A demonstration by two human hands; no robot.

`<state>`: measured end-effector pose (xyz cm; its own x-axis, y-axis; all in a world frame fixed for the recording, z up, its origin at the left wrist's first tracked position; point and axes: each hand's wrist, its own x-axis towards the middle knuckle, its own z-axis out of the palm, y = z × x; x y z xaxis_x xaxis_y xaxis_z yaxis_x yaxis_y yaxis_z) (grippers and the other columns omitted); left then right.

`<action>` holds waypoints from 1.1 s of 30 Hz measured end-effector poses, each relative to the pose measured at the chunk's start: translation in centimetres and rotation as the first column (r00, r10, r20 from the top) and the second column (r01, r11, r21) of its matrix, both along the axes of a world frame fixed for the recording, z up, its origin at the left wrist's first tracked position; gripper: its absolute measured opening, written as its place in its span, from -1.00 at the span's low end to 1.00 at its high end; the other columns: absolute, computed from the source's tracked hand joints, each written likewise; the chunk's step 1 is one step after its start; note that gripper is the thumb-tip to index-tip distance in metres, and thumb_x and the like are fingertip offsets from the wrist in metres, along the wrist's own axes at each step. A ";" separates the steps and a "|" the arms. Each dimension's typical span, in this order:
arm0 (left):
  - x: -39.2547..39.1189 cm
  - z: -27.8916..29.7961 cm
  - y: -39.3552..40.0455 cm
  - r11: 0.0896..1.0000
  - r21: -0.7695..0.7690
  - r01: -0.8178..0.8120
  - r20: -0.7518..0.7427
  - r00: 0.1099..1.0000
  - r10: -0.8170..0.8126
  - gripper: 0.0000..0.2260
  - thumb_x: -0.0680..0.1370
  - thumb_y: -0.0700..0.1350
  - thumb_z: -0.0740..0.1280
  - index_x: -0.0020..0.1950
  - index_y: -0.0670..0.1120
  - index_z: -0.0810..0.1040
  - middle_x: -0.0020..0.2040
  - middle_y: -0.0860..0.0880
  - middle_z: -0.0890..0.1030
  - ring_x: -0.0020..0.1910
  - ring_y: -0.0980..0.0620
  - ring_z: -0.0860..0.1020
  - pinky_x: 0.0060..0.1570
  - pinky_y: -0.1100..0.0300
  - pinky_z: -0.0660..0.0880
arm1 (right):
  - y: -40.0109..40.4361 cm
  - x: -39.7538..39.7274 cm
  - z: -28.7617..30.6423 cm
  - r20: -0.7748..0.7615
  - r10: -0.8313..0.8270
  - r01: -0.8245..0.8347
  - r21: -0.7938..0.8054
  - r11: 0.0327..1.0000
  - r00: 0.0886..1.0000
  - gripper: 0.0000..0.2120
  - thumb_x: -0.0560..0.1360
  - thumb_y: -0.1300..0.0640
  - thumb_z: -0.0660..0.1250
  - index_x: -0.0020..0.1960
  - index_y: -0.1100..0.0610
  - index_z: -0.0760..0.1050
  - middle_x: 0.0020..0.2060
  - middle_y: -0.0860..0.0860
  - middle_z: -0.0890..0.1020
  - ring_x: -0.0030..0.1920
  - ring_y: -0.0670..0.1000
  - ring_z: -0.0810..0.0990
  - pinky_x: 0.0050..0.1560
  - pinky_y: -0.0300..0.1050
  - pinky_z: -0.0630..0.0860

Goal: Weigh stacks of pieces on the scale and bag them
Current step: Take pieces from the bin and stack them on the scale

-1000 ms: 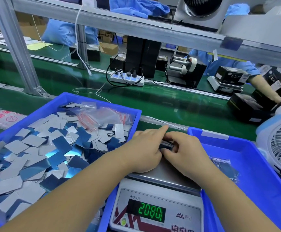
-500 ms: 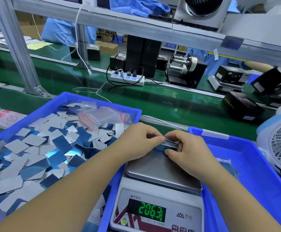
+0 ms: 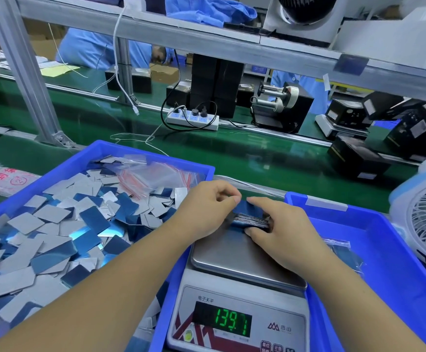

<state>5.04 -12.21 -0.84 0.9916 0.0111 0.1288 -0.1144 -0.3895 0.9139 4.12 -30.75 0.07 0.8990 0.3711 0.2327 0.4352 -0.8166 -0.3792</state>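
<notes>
At the centre of the frame, a thin stack of blue and grey rectangular pieces sits at the far edge of the brushed steel pan of a white digital scale, whose green display at lower centre reads 139.7. Both hands meet on that stack. The left hand comes in from the lower left with its fingers curled, its grip pinching the stack's left end and top piece between thumb and forefinger. The right hand comes in from the lower right, its grip closed round the stack's right end, thumb on the near side and forefinger along the top.

Left of the scale, a large blue plastic tray holds a loose heap of the same blue and grey pieces, with clear zip bags with red seal strips lying at its far corner. At the right of the frame a second blue plastic tray holds a filled clear bag. Beyond the trays runs the green worktop.
</notes>
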 end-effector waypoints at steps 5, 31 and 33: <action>-0.1 0.0 0.2 0.969 0.247 0.033 0.019 0.999 -0.038 -0.73 0.61 0.04 0.29 -0.21 -0.01 0.64 -0.21 0.06 0.61 -0.19 0.13 0.54 -0.13 0.17 0.47 | 0.0 0.1 -0.1 -0.033 -0.002 0.002 0.024 1.000 0.999 -0.73 0.49 0.01 0.41 0.17 -0.20 0.60 -0.04 -0.21 0.42 -0.06 -0.22 0.42 -0.07 -0.41 0.29; -3.5 2.1 -4.2 0.944 -0.049 0.326 -0.099 0.939 -0.329 -0.30 0.30 -0.10 0.11 0.48 0.11 0.21 0.38 0.03 0.29 0.41 0.01 0.28 0.41 -0.02 0.30 | 1.5 -1.3 1.4 -0.034 0.020 -0.021 -0.025 0.999 0.999 -0.71 0.32 0.23 0.27 -0.32 -0.16 0.31 -0.37 -0.21 0.48 -0.34 -0.22 0.48 -0.47 -0.31 0.25; -3.5 2.1 -4.2 0.945 -0.071 0.320 -0.071 0.943 -0.325 -0.34 0.29 -0.11 0.12 0.42 0.12 0.25 0.33 0.03 0.28 0.35 0.01 0.32 0.37 0.01 0.34 | 1.5 -1.3 1.6 -0.030 0.004 -0.003 0.020 1.000 1.000 -0.72 0.30 0.23 0.27 -0.32 -0.17 0.35 -0.36 -0.21 0.50 -0.21 -0.29 0.50 -0.39 -0.34 0.37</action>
<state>1.52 -16.44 1.26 0.9502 -0.3063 0.0575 -0.1507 -0.2903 0.9450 2.85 -29.26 1.65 0.9043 0.3697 0.2134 0.4264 -0.8070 -0.4086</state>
